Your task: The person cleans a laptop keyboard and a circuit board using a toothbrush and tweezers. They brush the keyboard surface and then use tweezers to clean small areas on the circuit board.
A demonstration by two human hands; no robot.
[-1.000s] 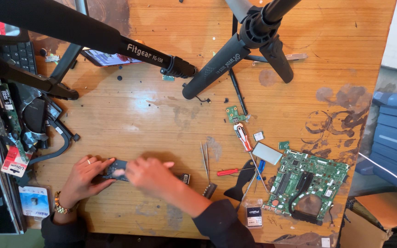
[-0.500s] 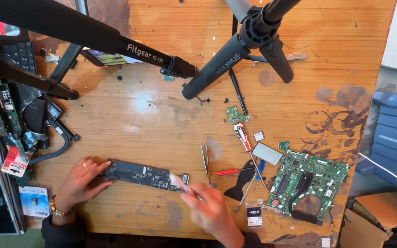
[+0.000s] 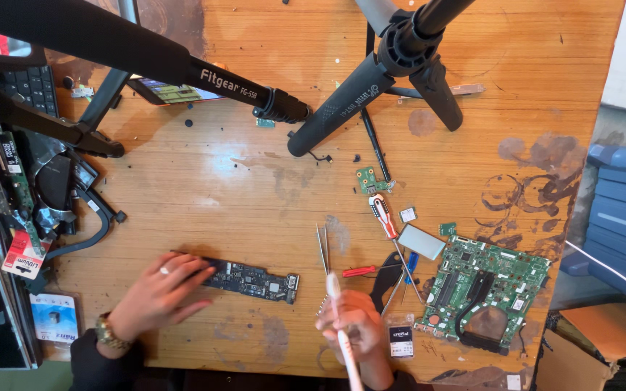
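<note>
The left hand [image 3: 155, 293] lies flat, fingers spread, pressing the left end of a long, narrow dark circuit board [image 3: 249, 279] on the wooden counter [image 3: 204, 195]. A ring and a gold-coloured watch show on that hand. The right hand [image 3: 353, 329] is closed round a slim white tool [image 3: 342, 329], its tip pointing up toward the metal tweezers [image 3: 322, 247]. Half a second ago this hand sat just at the board's right end; now it has drawn back toward the near edge and is apart from the board, which lies where it lay.

Right of the tool are a small red-handled screwdriver [image 3: 360, 271], a black curved part [image 3: 385, 279], and a larger red-and-white screwdriver [image 3: 384, 217]. Beyond them sit a grey rectangular pad [image 3: 422, 241], a big green motherboard [image 3: 490, 286] studded with chips, and a small packaged module [image 3: 401, 339]. A little green board [image 3: 371, 179] lies higher up. Black tripod legs [image 3: 342, 112] cross the scratched, stained counter top, and keyboard parts and cables [image 3: 52, 188] crowd its left edge.
</note>
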